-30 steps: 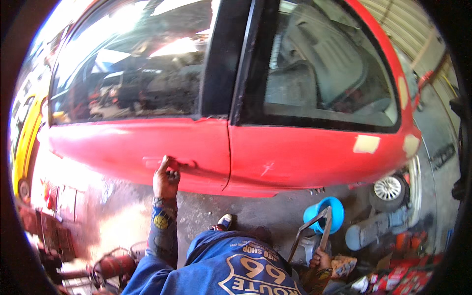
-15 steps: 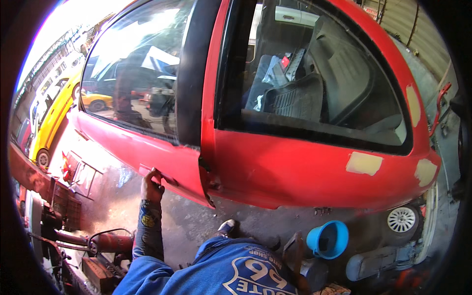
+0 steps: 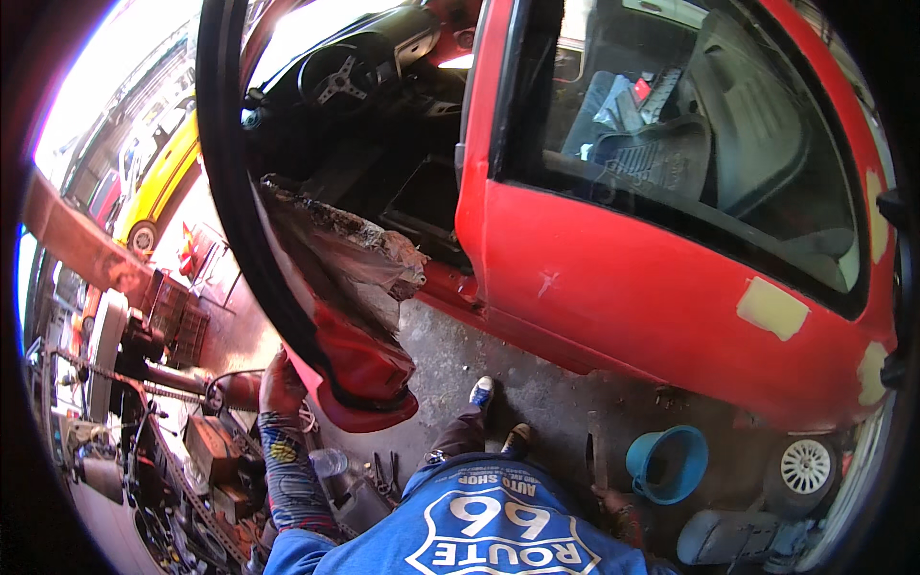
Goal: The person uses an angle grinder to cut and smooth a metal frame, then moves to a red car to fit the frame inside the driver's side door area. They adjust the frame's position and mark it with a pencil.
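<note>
The red car door (image 3: 369, 383) stands swung out from the car body (image 3: 613, 259). My left hand (image 3: 281, 388) is closed at the door's outer side, by the handle area; the door partly hides its fingers. Torn, crumpled lining (image 3: 355, 244) hangs along the door's inner face. Low beside my right hip, my right hand (image 3: 615, 502) is closed around a long, slim brownish tool (image 3: 598, 450) pointing away from me. The tool's exact kind is unclear. Through the doorway show a steering wheel (image 3: 341, 80) and a dark cabin floor.
On the floor to the right stand a blue bucket (image 3: 640, 465) and a wheel with a white rim (image 3: 807, 467), with a grey plastic part (image 3: 728, 537) near them. Crates (image 3: 177, 316) and workshop clutter line the left side. A yellow car (image 3: 163, 182) is parked beyond.
The door has gone from nearly closed to wide open, swung toward me with my left hand at it. The cabin is now exposed. My right hand and the tool have come into clearer view.
</note>
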Motion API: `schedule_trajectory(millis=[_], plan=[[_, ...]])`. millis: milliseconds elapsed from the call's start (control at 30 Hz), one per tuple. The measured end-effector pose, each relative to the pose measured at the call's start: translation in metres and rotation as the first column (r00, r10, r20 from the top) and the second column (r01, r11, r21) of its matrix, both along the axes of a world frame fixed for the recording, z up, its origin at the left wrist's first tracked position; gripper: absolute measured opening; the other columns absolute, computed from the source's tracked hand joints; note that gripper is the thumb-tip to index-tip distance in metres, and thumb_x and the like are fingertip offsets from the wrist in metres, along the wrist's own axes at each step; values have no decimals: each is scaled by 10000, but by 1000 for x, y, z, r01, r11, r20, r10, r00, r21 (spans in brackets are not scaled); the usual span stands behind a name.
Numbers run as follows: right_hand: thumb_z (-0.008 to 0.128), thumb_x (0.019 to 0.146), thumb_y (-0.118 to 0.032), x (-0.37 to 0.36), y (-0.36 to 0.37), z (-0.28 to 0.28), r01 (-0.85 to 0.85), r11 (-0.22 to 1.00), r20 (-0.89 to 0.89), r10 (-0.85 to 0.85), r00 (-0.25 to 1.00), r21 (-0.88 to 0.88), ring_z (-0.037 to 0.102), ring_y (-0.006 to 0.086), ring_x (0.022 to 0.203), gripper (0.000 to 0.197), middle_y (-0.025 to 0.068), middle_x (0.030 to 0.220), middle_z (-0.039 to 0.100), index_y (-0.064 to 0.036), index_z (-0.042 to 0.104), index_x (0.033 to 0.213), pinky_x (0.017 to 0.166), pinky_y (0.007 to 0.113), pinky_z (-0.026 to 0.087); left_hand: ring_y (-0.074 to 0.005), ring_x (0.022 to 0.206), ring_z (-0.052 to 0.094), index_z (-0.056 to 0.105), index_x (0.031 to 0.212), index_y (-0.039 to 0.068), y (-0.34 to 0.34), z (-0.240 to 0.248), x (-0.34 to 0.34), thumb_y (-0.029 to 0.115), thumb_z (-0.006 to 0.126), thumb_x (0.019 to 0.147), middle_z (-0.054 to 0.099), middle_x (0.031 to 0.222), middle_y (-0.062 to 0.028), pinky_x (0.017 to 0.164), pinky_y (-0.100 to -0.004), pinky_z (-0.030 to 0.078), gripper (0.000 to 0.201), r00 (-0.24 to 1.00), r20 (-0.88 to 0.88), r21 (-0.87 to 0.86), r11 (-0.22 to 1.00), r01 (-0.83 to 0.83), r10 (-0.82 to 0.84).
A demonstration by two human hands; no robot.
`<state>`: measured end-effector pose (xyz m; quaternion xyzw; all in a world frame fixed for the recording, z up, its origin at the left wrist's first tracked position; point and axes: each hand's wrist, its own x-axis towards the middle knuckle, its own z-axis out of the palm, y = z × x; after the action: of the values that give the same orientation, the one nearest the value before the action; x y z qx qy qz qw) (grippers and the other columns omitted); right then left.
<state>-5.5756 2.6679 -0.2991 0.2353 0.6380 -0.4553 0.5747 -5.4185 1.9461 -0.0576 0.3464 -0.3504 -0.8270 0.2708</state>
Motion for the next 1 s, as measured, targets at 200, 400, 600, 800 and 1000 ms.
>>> schedule_trajectory(millis=[200, 400, 600, 800, 1000], plan=[[717, 870, -560, -5, -33, -20, -384, 908, -242, 416, 877, 167, 552, 193, 612, 516, 60, 705, 611, -57, 677, 765, 569, 394, 387, -197, 1194, 555, 458, 1437, 60, 98, 140, 45, 475, 562, 1012, 576, 1318, -87, 897, -313, 484, 603, 968, -77, -697, 681, -223, 238], [714, 820, -627, -38, -65, -45, -549, 825, -160, 565, 810, 136, 580, 225, 642, 613, 89, 749, 650, -15, 729, 843, 604, 379, 416, -183, 998, 628, 588, 1249, -40, 155, 178, -29, 341, 673, 978, 677, 1142, -127, 826, -339, 510, 475, 791, -1, -942, 265, -207, 612], [670, 827, -665, -46, -121, -71, -665, 704, -242, 710, 661, 248, 637, 207, 754, 666, 113, 833, 696, -13, 749, 934, 692, 411, 473, -196, 752, 666, 686, 1039, -54, 138, 158, -14, 253, 745, 935, 729, 876, -114, 710, -341, 519, 330, 611, -52, -992, 28, -121, 790], [659, 856, -656, -46, -172, -65, -727, 665, -318, 735, 598, 170, 709, 310, 858, 694, 185, 945, 748, 25, 772, 928, 790, 420, 515, -184, 806, 675, 695, 1083, -52, 121, 147, 37, 255, 792, 894, 737, 975, -106, 725, -331, 551, 373, 606, -15, -997, 37, -74, 796], [747, 895, -367, -58, -222, -60, -431, 898, 104, 439, 893, -89, 471, 156, 481, 428, 64, 674, 545, -27, 550, 1065, 444, 382, 387, -312, 1017, 692, 489, 1345, -133, 92, 130, 101, 402, 745, 911, 644, 1261, -273, 767, -375, 627, 735, 663, -246, -930, 21, -367, 707]])
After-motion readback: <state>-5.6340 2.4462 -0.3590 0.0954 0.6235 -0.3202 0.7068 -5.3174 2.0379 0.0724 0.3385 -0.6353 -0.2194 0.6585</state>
